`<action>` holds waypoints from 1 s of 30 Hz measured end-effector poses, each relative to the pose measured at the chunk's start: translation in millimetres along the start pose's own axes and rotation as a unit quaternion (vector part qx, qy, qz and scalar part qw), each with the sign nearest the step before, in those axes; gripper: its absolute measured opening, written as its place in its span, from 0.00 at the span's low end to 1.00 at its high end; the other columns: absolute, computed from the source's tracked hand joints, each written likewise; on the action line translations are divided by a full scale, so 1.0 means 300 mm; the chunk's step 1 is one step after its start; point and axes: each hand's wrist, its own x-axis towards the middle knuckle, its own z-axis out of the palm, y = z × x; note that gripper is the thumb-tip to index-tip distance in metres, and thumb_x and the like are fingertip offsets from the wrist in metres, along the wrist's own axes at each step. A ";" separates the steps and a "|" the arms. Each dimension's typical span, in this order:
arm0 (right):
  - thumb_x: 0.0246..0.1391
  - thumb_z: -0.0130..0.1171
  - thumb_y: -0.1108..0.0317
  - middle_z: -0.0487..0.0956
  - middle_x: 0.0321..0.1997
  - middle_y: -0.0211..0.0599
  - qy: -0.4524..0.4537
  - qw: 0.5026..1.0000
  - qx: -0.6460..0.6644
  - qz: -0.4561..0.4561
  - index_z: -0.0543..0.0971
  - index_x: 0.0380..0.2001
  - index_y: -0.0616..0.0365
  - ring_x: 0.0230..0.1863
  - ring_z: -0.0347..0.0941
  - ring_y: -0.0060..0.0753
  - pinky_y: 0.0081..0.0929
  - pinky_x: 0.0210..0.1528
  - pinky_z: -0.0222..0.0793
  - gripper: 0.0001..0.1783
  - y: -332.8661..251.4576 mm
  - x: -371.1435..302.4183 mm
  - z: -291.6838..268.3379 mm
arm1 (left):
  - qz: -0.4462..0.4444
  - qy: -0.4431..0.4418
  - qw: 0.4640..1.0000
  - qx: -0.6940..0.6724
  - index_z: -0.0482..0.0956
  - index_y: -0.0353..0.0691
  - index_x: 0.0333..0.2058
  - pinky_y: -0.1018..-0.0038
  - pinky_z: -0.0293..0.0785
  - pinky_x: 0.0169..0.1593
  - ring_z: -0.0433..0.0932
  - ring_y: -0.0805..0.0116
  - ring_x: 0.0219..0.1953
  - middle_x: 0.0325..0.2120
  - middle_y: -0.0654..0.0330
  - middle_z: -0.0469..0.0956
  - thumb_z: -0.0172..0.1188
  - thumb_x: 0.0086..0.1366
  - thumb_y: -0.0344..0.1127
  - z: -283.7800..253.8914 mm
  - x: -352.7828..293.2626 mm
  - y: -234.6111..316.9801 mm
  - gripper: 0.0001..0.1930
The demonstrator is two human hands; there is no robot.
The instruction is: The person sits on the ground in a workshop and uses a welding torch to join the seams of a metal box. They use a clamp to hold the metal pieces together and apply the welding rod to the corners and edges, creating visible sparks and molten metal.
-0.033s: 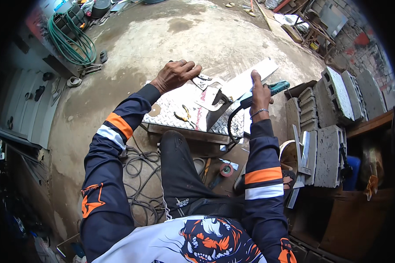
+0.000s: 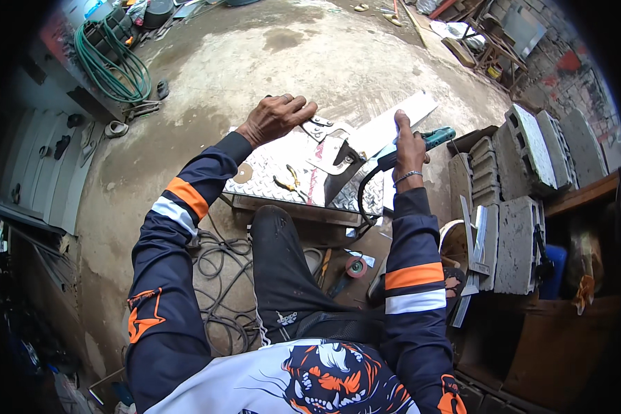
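Note:
My left hand (image 2: 277,119) is closed around the handle end of a silver locking clamp (image 2: 319,130). The clamp's curved jaws reach over a dark metal piece (image 2: 341,183) on the worktop. My right hand (image 2: 408,153) grips a teal-and-black corded hand tool (image 2: 440,137), thumb pointing away from me. Its exact kind is hard to tell. A black cord loops down from it beside the worktop. On the checkered metal worktop (image 2: 262,188) lie yellow-and-black pliers (image 2: 289,181) and a tan disc (image 2: 243,172). A long pale metal strip (image 2: 410,117) extends beyond the far right side.
Coiled cable (image 2: 221,283) spreads over the floor by my left leg. A grinder with a reddish disc (image 2: 355,267) lies below the worktop. Concrete blocks (image 2: 519,241) stack at right, with metal squares (image 2: 477,252) leaning there. A green hose (image 2: 110,69) hangs at the far left.

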 end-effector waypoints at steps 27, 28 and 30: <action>0.42 0.67 0.28 0.49 0.62 0.85 0.044 0.992 -0.086 0.082 0.54 0.70 0.74 0.64 0.54 0.80 0.54 0.66 0.57 0.69 -0.095 -0.119 0.076 | -0.516 -0.181 0.788 -0.282 0.64 0.45 0.66 0.52 0.72 0.58 0.71 0.41 0.57 0.61 0.40 0.64 0.59 0.60 0.26 -0.010 -0.129 -0.040 0.34; 0.42 0.67 0.29 0.49 0.62 0.85 0.056 0.991 -0.079 0.087 0.54 0.70 0.73 0.63 0.55 0.80 0.54 0.66 0.57 0.69 -0.082 -0.099 0.040 | -0.676 -0.179 0.579 -0.420 0.57 0.37 0.69 0.52 0.79 0.49 0.75 0.40 0.53 0.56 0.38 0.70 0.60 0.65 0.31 -0.114 0.061 0.061 0.35; 0.41 0.68 0.29 0.49 0.62 0.84 0.067 0.990 -0.086 0.089 0.53 0.70 0.72 0.63 0.56 0.79 0.54 0.66 0.58 0.69 -0.073 -0.076 0.009 | -0.707 -0.092 0.453 -0.535 0.52 0.37 0.70 0.52 0.81 0.45 0.78 0.43 0.48 0.53 0.37 0.72 0.61 0.67 0.37 -0.054 0.097 0.102 0.38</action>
